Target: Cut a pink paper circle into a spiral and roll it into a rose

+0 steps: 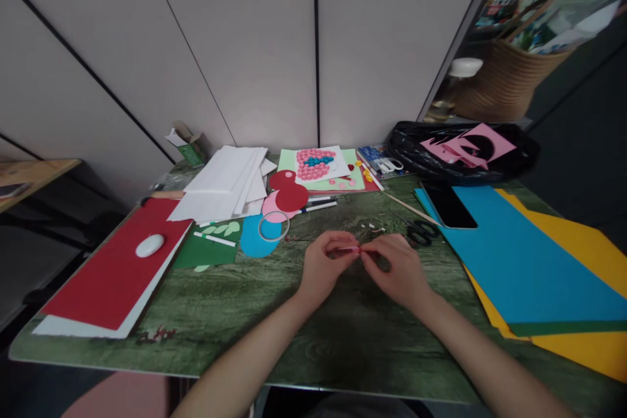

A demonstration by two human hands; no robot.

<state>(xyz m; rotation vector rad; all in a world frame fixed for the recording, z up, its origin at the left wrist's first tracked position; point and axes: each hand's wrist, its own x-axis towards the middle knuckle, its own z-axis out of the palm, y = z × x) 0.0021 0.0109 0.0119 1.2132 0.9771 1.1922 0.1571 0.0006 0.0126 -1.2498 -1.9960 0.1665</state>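
Note:
My left hand [329, 262] and my right hand [396, 268] meet over the middle of the table, fingertips pinched together. Between them is a small pink and red paper strip [353, 249], mostly covered by the fingers; its exact shape cannot be made out. Just beyond the hands lie a few small white scraps [373, 227]. Black-handled scissors [422, 232] rest to the right of my right hand. Left of my left hand, a ring-shaped roll [273, 226] lies over a blue paper circle [255, 245], beside red paper circles [292, 197].
Blue sheets [519, 255] and a phone [449, 204] lie at right. Red sheets [112, 274] with a white oval object [149, 245] are at left. White papers [220, 176], a pink-and-blue dotted artwork [315, 166] and a black plastic bag [416, 150] line the back by the wall.

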